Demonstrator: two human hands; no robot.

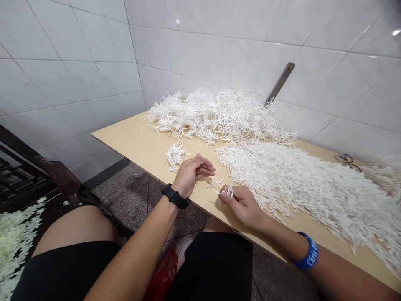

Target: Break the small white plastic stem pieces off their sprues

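My right hand (242, 205) is closed, its thumb and forefinger pinching a few thin white plastic stems (229, 191) above the near edge of the table. To its left, my left hand (196, 172) is held with the fingers loosely curved and apart, and I see nothing in its grasp. Some loose white stems (216, 182) lie on the tabletop between the two hands. Just beyond the left hand is a small heap of short white pieces (175, 155). A wide layer of white stems (291, 175) spreads to the right of the hands.
A tall pile of branching white pieces (216, 113) lies at the back of the tan table (125, 133). A flat metal bar (280, 83) leans against the tiled wall behind it. Dark-handled scissors (347, 161) lie at the right. Pale artificial flowers (19, 242) are at the lower left.
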